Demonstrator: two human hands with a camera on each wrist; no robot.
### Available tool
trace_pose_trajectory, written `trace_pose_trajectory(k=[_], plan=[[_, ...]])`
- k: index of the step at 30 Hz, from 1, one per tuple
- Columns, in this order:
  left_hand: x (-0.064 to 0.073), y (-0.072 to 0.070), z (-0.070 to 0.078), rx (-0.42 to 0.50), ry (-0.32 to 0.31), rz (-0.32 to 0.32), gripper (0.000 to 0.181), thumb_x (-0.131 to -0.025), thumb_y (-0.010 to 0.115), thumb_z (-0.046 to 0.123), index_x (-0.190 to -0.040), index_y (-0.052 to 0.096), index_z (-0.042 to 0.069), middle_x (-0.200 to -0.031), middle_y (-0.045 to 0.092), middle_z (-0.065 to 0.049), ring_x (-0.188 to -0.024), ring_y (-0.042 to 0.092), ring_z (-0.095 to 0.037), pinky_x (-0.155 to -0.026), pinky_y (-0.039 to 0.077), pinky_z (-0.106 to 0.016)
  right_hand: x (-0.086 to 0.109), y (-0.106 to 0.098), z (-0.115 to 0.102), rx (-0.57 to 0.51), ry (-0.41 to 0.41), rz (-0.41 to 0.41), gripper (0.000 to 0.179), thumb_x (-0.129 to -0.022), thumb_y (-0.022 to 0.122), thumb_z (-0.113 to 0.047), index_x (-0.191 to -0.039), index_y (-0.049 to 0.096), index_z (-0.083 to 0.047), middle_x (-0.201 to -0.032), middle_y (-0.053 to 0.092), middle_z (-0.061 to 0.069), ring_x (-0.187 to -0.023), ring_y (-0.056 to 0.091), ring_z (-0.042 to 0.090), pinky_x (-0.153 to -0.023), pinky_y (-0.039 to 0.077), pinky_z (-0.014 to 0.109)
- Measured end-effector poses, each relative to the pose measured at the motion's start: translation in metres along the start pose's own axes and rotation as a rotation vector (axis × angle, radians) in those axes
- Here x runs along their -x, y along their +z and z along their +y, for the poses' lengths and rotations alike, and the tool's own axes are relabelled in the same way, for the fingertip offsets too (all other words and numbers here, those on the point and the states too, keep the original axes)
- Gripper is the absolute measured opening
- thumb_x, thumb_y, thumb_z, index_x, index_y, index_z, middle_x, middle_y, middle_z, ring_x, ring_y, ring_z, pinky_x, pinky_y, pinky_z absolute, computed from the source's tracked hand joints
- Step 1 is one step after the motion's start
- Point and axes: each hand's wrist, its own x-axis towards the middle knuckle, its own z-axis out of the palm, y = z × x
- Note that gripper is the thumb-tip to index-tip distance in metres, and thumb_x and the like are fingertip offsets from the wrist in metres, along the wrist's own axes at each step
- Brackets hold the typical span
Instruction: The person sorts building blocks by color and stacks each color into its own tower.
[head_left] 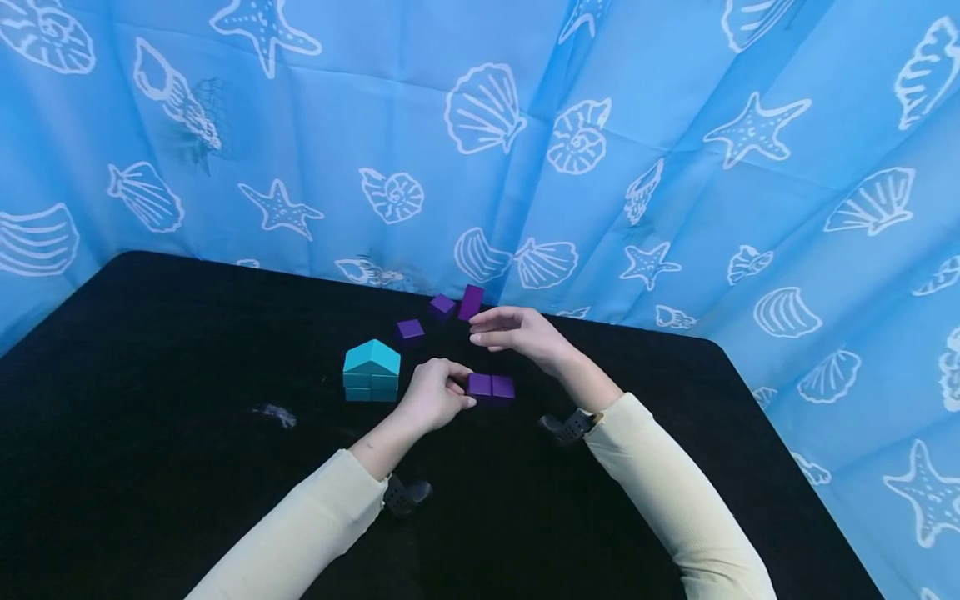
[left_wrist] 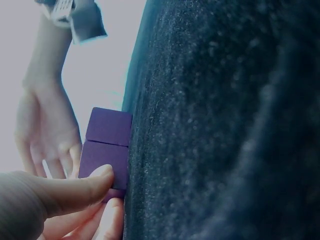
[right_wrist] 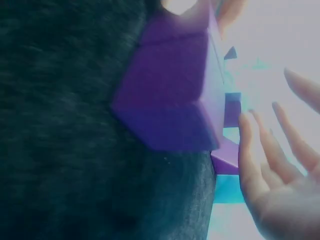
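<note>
Between the hands (head_left: pixel 433 393) (head_left: pixel 521 335), purple blocks (head_left: pixel 492 387)

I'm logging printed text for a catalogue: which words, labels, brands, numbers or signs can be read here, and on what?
None can be read.
Curtain: white shell and starfish drawings, no lettering.
Purple blocks and teal blocks: no text visible.
Wrist devices: too small and blurred to tell whether they bear any.

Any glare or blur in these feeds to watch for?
Head: fairly even light, paired purple blocks clear; left wrist: upper left washed out to white, dark tabletop blurry; right wrist: upper right blown out, the same blocks soft-edged.
</note>
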Motion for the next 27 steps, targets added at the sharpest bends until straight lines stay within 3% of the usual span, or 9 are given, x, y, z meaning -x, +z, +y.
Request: trace_pose_trajectory(k=[8, 18, 23, 27], plan=[[-0.002, -0.001, -0.001, 0.005, -0.020, -0.018, 0.032, -0.083, 0.072, 0.003, -0.114, 0.067, 0.003, -0.088, 0.068, -0.008, -0.075, 0.062, -0.015, -0.067, 0.054, -0.028, -0.029, 0.000, -0.005, 0.032, -0.041, -0.186, 0.044, -0.091, 0.065, -0.017, -0.131, 0.055, -0.001, -0.129, 0.059, 0.019, -0.116, 0.059, 0.023, -0.099, 0.048, 0.045], [-0.002, -0.001, -0.001, 0.008, -0.012, -0.011, 0.032, -0.083, 0.072, 0.003, -0.115, 0.067, 0.003, -0.090, 0.068, -0.008, -0.076, 0.062, -0.015, -0.069, 0.054, -0.028, -0.056, 0.002, -0.012, 0.097, -0.050, -0.267, 0.044, -0.090, 0.067, -0.021, -0.131, 0.057, -0.008, -0.130, 0.060, 0.012, -0.117, 0.058, 0.020, -0.099, 0.048, 0.042], [-0.002, -0.001, -0.001, 0.009, -0.012, -0.009, 0.031, -0.083, 0.072, 0.003, -0.114, 0.068, 0.003, -0.090, 0.068, -0.008, -0.076, 0.062, -0.015, -0.069, 0.054, -0.028, -0.059, 0.001, -0.014, 0.107, -0.052, -0.284, 0.045, -0.090, 0.067, -0.023, -0.131, 0.058, -0.008, -0.131, 0.060, 0.012, -0.117, 0.058, 0.020, -0.099, 0.046, 0.047], [-0.002, -0.001, -0.001, 0.002, -0.020, -0.011, 0.033, -0.083, 0.072, 0.003, -0.115, 0.067, 0.003, -0.090, 0.068, -0.009, -0.077, 0.063, -0.015, -0.070, 0.054, -0.028, -0.056, 0.002, -0.010, 0.107, -0.031, -0.311, 0.044, -0.091, 0.066, -0.022, -0.131, 0.057, -0.008, -0.131, 0.060, 0.010, -0.117, 0.059, 0.020, -0.097, 0.049, 0.043]])
